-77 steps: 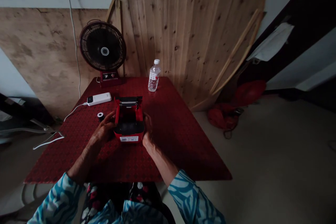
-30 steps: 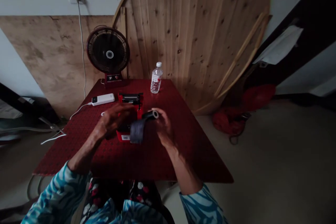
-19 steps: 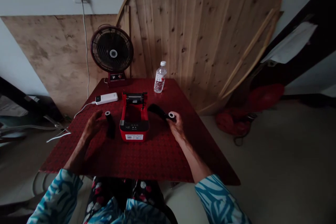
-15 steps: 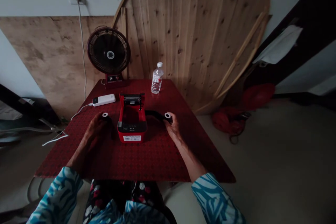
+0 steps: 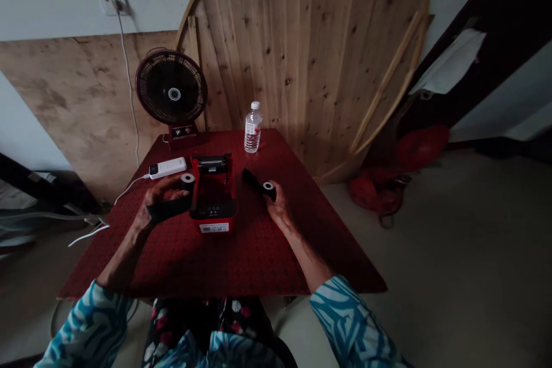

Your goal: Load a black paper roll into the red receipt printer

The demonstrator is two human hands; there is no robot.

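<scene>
A small red and black label printer (image 5: 214, 207) stands on the table with its top raised, showing a roller at the back. To its left, my left hand (image 5: 161, 195) is closed around a roll of black ribbon (image 5: 187, 183) with a white core. A loose black strip (image 5: 170, 208) from that roll crosses in front of my fingers. Right of the printer, apart from it, my right hand (image 5: 278, 204) grips a second black ribbon roll (image 5: 268, 188), also white-cored. Its loose end (image 5: 250, 177) sticks out to the upper left.
The red-covered table (image 5: 276, 264) also bears a white power bank (image 5: 167, 168) with a cable, a fan (image 5: 172, 92) and a water bottle (image 5: 252, 129). A round wooden board (image 5: 310, 69) leans on the wall behind. Red bags (image 5: 379, 190) lie on the floor at right.
My left hand has brought its roll rightward, closer to the printer, and its strip now swings across the fingers. The right roll's strip has come away from the printer's side.
</scene>
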